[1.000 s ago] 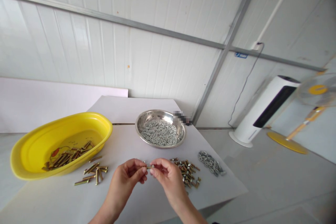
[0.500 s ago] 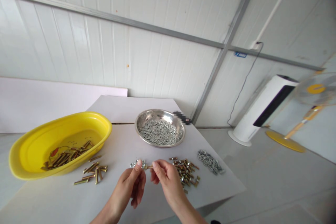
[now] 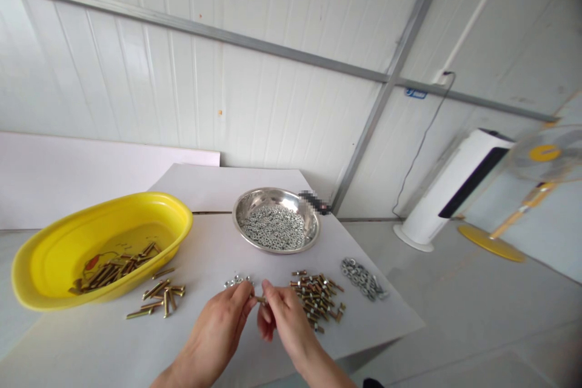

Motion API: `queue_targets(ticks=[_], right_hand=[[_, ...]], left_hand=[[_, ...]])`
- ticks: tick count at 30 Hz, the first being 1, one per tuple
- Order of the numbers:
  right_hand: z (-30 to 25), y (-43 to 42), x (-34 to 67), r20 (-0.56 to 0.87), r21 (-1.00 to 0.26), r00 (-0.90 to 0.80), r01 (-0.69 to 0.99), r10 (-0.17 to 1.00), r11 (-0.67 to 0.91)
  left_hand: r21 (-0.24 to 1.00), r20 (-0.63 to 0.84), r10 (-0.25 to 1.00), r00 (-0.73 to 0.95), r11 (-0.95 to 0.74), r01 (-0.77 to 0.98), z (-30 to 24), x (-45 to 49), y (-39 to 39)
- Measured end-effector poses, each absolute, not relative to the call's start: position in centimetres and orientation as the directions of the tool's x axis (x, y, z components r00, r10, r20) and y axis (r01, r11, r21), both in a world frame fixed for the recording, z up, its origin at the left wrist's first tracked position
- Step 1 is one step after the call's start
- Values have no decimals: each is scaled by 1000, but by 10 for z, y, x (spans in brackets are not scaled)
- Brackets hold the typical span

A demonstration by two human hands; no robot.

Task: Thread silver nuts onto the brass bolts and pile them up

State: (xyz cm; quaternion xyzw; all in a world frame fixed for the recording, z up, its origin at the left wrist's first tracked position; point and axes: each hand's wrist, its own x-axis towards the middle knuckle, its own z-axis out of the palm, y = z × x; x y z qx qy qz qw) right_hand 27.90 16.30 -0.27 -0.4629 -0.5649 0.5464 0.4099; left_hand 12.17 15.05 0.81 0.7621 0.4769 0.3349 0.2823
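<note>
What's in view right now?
Table: one, white, centre.
Basin: one, yellow, left.
Basin bolts: many, brass, inside basin.
Loose bolts: several, brass, before basin.
Bowl: one, steel, back.
Nuts: many, silver, in bowl.
Stray nuts: few, silver, table front.
Short bolts: pile, brass, right of stray nuts.
Silver heap: one, silver, table right.
Tower unit: one, white, floor right.
Fan: one, yellow, far right.
Held bolt: one, brass, front centre.
Left hand: one, bare, pinching held bolt.
Right hand: one, bare, pinching held bolt.

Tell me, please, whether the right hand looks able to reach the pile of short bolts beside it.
Probably yes: the pile of short bolts lies beside the right hand with nothing between, though that hand and the left hand pinch a bolt.
</note>
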Motion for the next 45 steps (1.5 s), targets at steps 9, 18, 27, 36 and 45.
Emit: queue_targets(ticks=[9, 18, 27, 36, 45], right_hand=[[18, 161, 294, 242, -962, -123, 95, 962, 254], [18, 165, 295, 410, -868, -174, 227, 895, 442], [1, 163, 285, 126, -985, -171, 100, 977, 144], [9, 163, 290, 82, -996, -133, -46, 988, 77], [20, 163, 290, 339, -912, -169, 183, 926, 367]], left_hand=[[939, 211, 965, 157, -245, 241, 9, 124, 154], [994, 57, 966, 253, -31, -105, -2, 132, 160], [759, 315, 901, 298, -428, 491, 2, 127, 149], [888, 252, 952, 171, -298, 351, 8, 130, 146], [987, 28, 982, 185, 2, -162, 2, 135, 156]])
